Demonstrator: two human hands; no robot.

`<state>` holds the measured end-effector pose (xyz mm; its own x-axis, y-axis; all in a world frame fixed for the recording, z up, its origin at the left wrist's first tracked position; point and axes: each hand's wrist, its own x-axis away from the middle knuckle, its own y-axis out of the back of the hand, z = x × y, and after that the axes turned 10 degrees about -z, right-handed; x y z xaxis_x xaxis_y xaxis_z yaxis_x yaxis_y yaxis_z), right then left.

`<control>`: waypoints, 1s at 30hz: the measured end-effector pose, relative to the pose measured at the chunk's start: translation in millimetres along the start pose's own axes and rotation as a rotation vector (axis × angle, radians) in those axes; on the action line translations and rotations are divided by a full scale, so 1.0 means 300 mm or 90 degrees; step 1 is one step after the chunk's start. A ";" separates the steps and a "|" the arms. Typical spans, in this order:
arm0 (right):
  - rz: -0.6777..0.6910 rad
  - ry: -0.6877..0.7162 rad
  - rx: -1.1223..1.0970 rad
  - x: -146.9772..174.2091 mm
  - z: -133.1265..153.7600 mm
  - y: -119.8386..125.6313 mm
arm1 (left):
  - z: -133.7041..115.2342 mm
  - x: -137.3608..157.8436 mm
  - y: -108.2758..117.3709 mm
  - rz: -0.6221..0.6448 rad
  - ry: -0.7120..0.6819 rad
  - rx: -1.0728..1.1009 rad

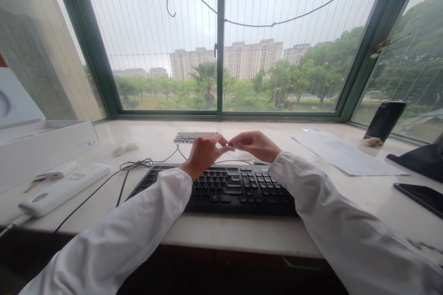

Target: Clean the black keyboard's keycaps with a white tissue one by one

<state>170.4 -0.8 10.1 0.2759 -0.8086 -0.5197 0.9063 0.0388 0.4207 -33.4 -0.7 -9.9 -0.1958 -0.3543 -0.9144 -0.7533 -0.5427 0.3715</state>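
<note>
Pinching dark piece (pixel 230 144), long axis unclear; keyboard (pixel 221 189) running left-right.

Lighting: diffuse overcast daylight enters through the window (pixel 220 37); the sky (pixel 138 9) is nearly washed out. Zone under the worktop (pixel 249 238) dark. Sleeves (pixel 134 226) stretched toward the lower corners by wide-angle distortion. Small dark piece (pixel 230 144) between the fingers (pixel 242 138) too soft to identify.

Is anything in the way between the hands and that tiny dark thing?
Nothing visible is. The left hand and right hand meet at the tiny dark thing, pinching it between them. The black keyboard lies lower, so it doesn't block them.
</note>
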 end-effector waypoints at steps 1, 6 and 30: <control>0.006 0.005 0.000 0.000 0.000 0.003 | -0.002 0.000 0.002 0.002 0.003 0.002; 0.024 -0.011 -0.004 0.002 0.009 0.005 | -0.011 -0.002 0.009 0.006 0.012 0.008; 0.198 -0.286 0.341 -0.009 -0.068 0.002 | 0.047 0.007 -0.018 0.408 0.128 0.202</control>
<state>176.6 13.4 -3.4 0.2324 -0.9725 -0.0142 0.4974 0.1063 0.8610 -38.6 12.4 -16.0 -0.5621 -0.6772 -0.4748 -0.6808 0.0529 0.7306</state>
